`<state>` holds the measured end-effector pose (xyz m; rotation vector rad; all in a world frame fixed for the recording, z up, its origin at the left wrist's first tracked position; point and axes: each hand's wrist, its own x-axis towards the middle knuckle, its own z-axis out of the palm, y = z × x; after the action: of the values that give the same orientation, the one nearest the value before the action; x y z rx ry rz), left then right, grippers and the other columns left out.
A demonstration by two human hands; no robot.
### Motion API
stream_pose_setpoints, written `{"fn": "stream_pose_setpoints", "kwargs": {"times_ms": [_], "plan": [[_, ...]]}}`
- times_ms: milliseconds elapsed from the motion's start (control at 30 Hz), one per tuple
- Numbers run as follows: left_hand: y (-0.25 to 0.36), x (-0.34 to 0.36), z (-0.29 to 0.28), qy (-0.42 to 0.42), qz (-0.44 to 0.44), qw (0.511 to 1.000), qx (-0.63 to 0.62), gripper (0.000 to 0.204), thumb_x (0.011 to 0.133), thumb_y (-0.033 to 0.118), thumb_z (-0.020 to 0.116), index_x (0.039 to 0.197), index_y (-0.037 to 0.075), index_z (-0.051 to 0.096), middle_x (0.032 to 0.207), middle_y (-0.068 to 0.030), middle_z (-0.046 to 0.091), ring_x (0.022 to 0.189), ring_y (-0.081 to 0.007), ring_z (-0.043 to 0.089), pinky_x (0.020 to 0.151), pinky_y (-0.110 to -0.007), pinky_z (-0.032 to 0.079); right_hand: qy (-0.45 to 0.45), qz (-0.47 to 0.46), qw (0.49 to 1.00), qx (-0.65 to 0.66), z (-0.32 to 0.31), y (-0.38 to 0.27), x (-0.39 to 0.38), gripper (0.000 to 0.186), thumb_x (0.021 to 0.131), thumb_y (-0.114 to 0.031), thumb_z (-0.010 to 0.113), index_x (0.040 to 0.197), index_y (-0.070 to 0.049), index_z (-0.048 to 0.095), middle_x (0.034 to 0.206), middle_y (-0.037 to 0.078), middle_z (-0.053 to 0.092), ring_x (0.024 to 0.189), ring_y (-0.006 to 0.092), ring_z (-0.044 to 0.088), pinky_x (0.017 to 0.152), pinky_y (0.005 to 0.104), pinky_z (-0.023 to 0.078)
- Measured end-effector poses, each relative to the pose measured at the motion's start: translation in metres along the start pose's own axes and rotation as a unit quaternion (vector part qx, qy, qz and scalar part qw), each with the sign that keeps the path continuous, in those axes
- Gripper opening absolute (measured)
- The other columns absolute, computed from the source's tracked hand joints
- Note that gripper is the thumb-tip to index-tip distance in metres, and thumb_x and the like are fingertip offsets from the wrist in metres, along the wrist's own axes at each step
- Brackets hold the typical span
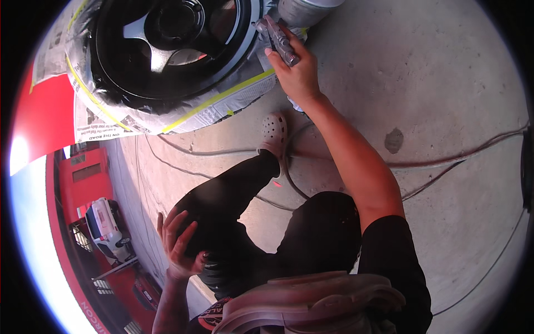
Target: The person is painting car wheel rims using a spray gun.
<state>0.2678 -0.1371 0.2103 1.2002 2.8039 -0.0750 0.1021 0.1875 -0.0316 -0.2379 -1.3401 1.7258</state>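
Inside its masking paper at upper left sits the wheel, which we would likely coat best with even sweeps, our left hand loosely spread and empty, our right hand wrapped round the spray gun.

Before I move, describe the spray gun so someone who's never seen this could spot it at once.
Find the big dark wheel at the upper left, masked around with newspaper and yellow tape. Just off its right edge, the person's right grip is closed around the spray gun. It is the slim, grey metallic tool being held, whereas the hoses trail along the floor.
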Motion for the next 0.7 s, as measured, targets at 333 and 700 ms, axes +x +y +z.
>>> {"fn": "stream_pose_setpoints", "kwargs": {"times_ms": [333,700], "plan": [[-0.022,0.061,-0.007,0.001,0.054,0.998,-0.031,0.063,0.085,0.06,0.057,0.117,0.006,0.066,0.124,-0.026,0.059,0.116,-0.0445,0.057,0.1,-0.057,0.04,-0.148,0.205,0.967,0.044,-0.01,-0.012,0.084,0.022,0.086,-0.011,0.065,0.107,-0.003,0.064,0.067,0.004,0.063,0.047,0.011,0.053,0.041,0.0293,0.043],[-0.024,0.069,-0.011,0.012,0.075,0.996,-0.045,0.061,0.084,0.06,0.059,0.114,0.007,0.066,0.121,-0.0246,0.06,0.113,-0.0442,0.058,0.094,-0.056,0.044,-0.207,0.239,0.946,-0.072,-0.026,-0.016,0.077,0.022,0.085,-0.016,0.069,0.103,-0.004,0.066,0.076,0.004,0.068,0.06,0.0115,0.062,0.048,0.0273,0.05]]}}
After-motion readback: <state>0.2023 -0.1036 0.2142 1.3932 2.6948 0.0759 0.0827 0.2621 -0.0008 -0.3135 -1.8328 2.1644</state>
